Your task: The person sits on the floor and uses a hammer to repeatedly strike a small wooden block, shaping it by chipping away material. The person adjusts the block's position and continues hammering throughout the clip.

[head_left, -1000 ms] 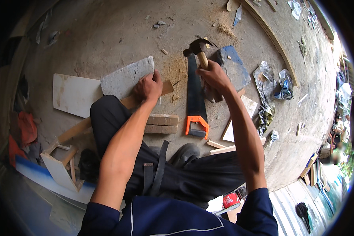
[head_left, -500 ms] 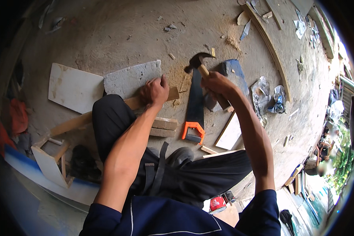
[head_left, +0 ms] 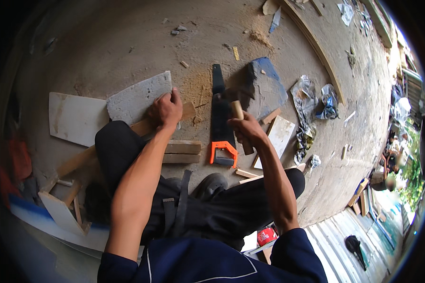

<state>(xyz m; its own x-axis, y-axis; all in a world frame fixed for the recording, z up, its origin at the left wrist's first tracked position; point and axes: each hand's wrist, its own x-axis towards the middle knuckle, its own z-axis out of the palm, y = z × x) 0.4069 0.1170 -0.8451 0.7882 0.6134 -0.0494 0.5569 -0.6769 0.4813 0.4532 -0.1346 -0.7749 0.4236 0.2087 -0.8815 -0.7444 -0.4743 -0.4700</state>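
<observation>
My left hand (head_left: 167,109) is closed in a fist over a long wooden plank (head_left: 188,110), its thumb pointing up. A small pale bit shows just below the fist, but what the fingers hold is hidden. The plank runs under my raised left knee and lies against a grey concrete block (head_left: 139,96). My right hand (head_left: 248,129) grips a claw hammer by its wooden handle (head_left: 237,111); the dark head is smeared by motion. Beneath the hammer, a handsaw with an orange and black handle (head_left: 223,152) lies on the floor.
A white board (head_left: 75,118) lies left of the block, and stacked wood offcuts (head_left: 182,151) sit between my legs. To the right are a blue-grey stone block (head_left: 269,87), a white strip of board (head_left: 279,134) and crumpled plastic (head_left: 304,94). Sawdust (head_left: 200,87) covers part of the floor.
The hammer has swung down and nearer to me, its head now blurred. My left hand stays on the plank, while the whole view has shifted slightly.
</observation>
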